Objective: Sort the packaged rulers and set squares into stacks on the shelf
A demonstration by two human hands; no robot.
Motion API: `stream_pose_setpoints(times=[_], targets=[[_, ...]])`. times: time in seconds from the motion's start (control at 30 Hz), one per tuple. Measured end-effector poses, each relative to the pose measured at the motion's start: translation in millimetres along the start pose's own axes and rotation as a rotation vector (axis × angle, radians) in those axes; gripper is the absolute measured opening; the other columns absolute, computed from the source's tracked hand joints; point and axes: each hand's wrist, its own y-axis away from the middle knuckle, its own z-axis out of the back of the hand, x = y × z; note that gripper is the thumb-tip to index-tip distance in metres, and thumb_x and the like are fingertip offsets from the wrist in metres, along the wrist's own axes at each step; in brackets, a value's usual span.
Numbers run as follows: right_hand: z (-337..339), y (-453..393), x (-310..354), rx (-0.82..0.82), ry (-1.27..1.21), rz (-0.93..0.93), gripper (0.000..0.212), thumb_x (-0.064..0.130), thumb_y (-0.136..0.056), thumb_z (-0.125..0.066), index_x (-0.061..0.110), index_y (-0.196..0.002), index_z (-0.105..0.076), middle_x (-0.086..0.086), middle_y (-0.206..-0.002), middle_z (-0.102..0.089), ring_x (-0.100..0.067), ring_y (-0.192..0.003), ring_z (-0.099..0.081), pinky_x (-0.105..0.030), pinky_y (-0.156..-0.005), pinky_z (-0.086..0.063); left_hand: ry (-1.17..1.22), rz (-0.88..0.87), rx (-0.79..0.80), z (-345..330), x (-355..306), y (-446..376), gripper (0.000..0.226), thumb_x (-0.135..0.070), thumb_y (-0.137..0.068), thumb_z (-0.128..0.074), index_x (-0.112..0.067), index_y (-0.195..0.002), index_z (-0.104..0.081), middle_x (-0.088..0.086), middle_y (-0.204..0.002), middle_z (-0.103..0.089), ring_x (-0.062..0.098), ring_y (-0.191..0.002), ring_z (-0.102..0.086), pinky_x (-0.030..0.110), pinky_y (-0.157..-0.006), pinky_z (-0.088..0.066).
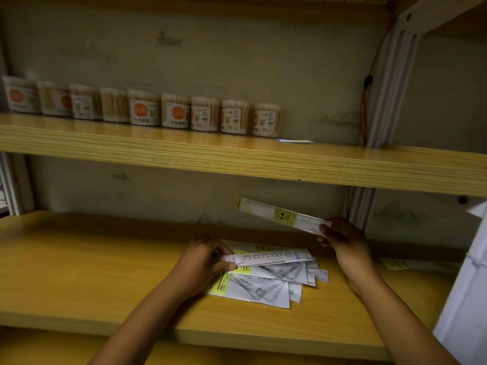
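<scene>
Two bare forearms reach up from the bottom edge onto the lower light-wood shelf (79,272), and the left hand (203,262) sits at the near-left end of a loose pile of clear plastic packets with white and yellow card inserts (266,283). Its fingers (228,266) are curled, thumb and forefinger pinching the left end of a long narrow packaged ruler with a white card and printed scale (271,258), which lies slanted across the top of the pile, its right end higher. Beneath it the packets fan out, overlapping, and grey triangular set squares show through the plastic; yellow label strips run along their left edges. Right of the pile, the right hand (342,241) is raised above the shelf, its fingers curled round the right end of a second long packaged ruler with a yellow-green label near its middle (282,214), held in the air and tilted so its left end points up toward the back wall. Further right, a flat packet with a yellowish card (403,264) lies on the same shelf in shadow, well apart from the pile. On the upper wooden shelf (237,156) stands a row of clear round tubs of cotton swabs with orange-and-white labels (142,109).
</scene>
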Motion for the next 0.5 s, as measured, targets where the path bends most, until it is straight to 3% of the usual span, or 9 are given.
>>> stream_pose_setpoints(times=[0.17,0.3,0.4,0.5], targets=[[0.0,0.8,4.5,-0.036,-0.091,-0.023,0.007,0.013,-0.094,-0.063,0.01,-0.099,-0.065,-0.006,-0.095,-0.07,-0.018,-0.083,-0.07,-0.02,-0.07,-0.054,0.198,0.063,-0.026,8.2,-8.9,5.2,0.028,-0.033,-0.074,-0.081,-0.033,-0.093,-0.062,-0.015,-0.097,-0.068,0.004,-0.09,-0.065,0.031,-0.075,-0.058],[1.5,5.5,11.3,-0.05,-0.183,-0.041,0.008,0.009,-0.093,-0.063,0.017,-0.093,-0.064,-0.003,-0.094,-0.07,-0.017,-0.08,-0.069,-0.022,-0.07,-0.055,0.27,0.052,-0.108,14.6,-17.1,11.7,0.024,-0.024,-0.076,-0.081,-0.03,-0.091,-0.063,-0.015,-0.093,-0.07,0.0,-0.085,-0.067,0.027,-0.069,-0.058],[-0.9,6.2,15.4,-0.047,-0.221,-0.04,0.015,0.006,-0.091,-0.064,0.02,-0.089,-0.062,-0.001,-0.092,-0.07,-0.017,-0.077,-0.07,-0.021,-0.069,-0.057,0.308,0.072,-0.149,21.1,-19.9,12.1,0.022,-0.022,-0.08,-0.077,-0.033,-0.093,-0.063,-0.015,-0.094,-0.071,-0.004,-0.087,-0.066,0.023,-0.071,-0.059],[-0.6,4.1,13.3,-0.015,-0.201,-0.022,0.008,0.002,-0.091,-0.064,0.01,-0.094,-0.063,-0.008,-0.094,-0.071,-0.012,-0.073,-0.072,-0.019,-0.066,-0.058,0.389,0.082,-0.138,23.4,-25.1,13.8,0.023,-0.017,-0.086,-0.071,-0.035,-0.101,-0.065,-0.012,-0.097,-0.072,0.0,-0.09,-0.068,0.024,-0.075,-0.059]])
